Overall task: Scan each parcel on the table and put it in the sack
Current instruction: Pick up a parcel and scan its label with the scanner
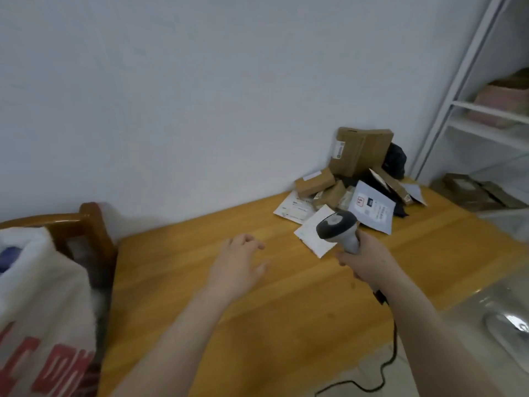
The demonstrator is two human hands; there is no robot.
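Head view: right hand, fingers around the scanner; left hand, fingers loosely spread, over the table.

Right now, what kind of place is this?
Probably a small parcel sorting room: parcels piled on the wooden table, a barcode scanner held in the right hand, and a big white sack beside the table.

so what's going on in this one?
A person faces a pile of parcels at the far corner of the table. The right hand grips a barcode scanner near the closest white envelope. The left hand hovers open and empty over the table. The sack sits at the left, against a wooden chair.
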